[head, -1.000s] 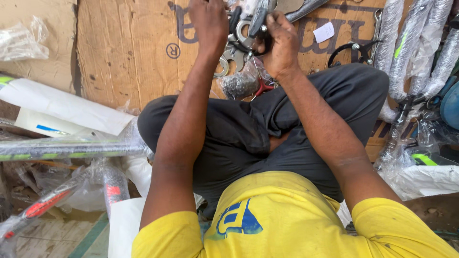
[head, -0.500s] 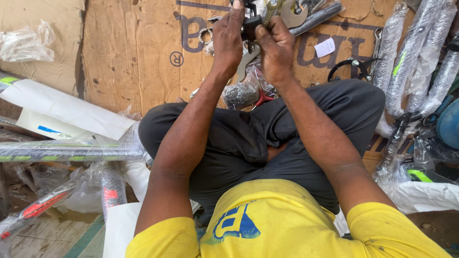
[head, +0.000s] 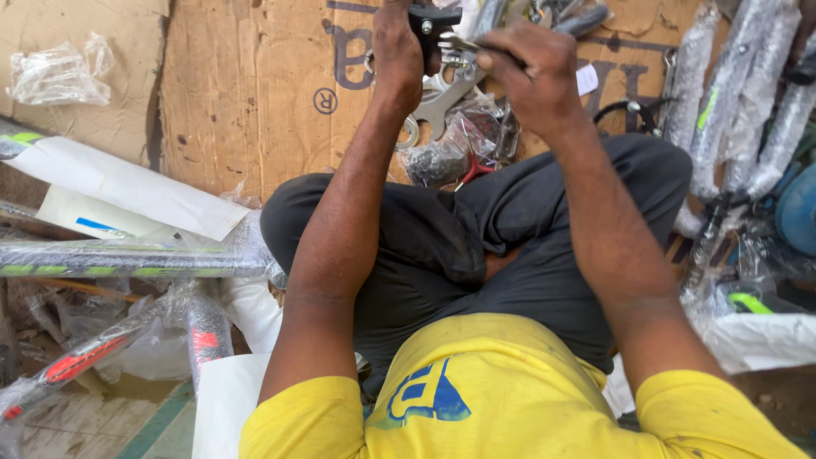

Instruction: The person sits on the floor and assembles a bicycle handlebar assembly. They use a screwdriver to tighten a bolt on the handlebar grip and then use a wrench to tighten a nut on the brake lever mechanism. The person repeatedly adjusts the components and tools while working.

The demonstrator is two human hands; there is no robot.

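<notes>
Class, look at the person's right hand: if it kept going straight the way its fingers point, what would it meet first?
Probably the black part held in the left hand: the right hand points a thin metal tool leftward at it, almost touching. Depth is unclear.

Flattened brown cardboard (head: 255, 93) covered the ground across the upper half of the frame, creased and printed in dark ink. A crumpled clear plastic bag (head: 59, 72) lay on it at the upper left. At the left edge, plastic-wrapped bicycle frame tubes (head: 127, 255) lay across white paper sheets (head: 127, 183). More wrapped parts (head: 748, 102) crowded the upper right. Green and pale floor tiles (head: 127, 425) showed at the lower left. The light was even and soft, like daylight.
</notes>
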